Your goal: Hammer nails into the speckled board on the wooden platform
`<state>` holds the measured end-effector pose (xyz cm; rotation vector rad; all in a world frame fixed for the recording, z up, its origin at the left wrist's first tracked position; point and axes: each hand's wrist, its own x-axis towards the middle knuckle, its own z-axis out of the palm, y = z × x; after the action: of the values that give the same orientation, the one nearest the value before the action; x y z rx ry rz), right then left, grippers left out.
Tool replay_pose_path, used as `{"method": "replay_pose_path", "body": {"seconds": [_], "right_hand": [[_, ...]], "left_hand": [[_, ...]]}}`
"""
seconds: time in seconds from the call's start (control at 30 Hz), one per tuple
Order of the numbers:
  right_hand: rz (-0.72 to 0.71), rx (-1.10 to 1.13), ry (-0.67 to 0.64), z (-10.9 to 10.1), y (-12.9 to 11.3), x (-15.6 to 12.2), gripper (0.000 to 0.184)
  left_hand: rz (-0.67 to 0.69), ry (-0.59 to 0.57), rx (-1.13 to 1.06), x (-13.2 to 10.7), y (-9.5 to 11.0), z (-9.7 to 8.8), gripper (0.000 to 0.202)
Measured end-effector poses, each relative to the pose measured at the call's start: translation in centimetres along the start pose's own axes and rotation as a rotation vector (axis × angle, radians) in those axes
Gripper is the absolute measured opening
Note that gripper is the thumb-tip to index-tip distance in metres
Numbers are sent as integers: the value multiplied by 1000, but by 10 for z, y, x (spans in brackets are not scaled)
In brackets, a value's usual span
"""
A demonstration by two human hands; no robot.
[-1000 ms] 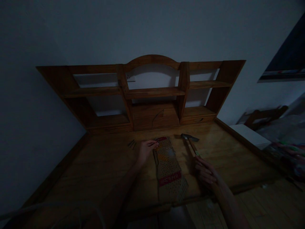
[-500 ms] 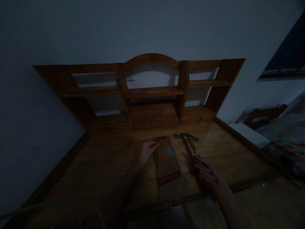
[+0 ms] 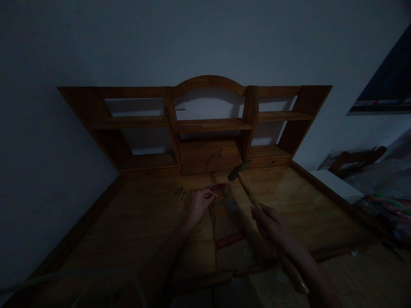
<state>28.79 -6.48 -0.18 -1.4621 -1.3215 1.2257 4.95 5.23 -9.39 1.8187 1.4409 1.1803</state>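
Note:
The room is dim. A patterned strip with red bands lies lengthwise on a wooden desk. My left hand pinches something small at the strip's far left corner; I cannot make out what it holds. My right hand grips the wooden handle of a hammer. The hammer is lifted off the desk, its metal head up over the strip's far end.
A wooden shelf unit with an arched top stands at the back of the desk against the wall. A few small dark nails lie left of my left hand. A chair and cluttered things sit to the right.
My right hand has raised the hammer from the desk and swung it left, over the strip's far end. My left hand has stayed pinched at the strip's corner.

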Motion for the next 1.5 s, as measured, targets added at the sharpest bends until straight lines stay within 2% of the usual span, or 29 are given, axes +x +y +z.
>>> {"method": "replay_pose_path", "body": {"seconds": [0.07, 0.17, 0.33, 0.5, 0.77, 1.03, 1.5], "right_hand": [[-130, -214, -1, 11, -18, -7, 35], [-236, -428, -52, 28, -25, -8, 35], [-255, -581, -78, 48, -12, -6, 38], [-229, -657, -56, 54, -2, -10, 37], [-248, -629, -45, 50, 2, -6, 36], [-275, -506, -43, 49, 5, -7, 37], [-269, -577, -43, 52, 9, -7, 38]], "left_hand": [[-12, -15, -11, 0, -1, 0, 16], [-22, -35, -21, 0, 0, -2, 14], [-37, -59, -26, -1, 6, -5, 13], [-16, -62, 6, -1, 7, -4, 15], [4, -45, 39, -1, 9, -6, 14], [-21, -74, -56, 4, -6, 1, 15], [-12, -52, -12, 2, -1, -1, 11]]}}
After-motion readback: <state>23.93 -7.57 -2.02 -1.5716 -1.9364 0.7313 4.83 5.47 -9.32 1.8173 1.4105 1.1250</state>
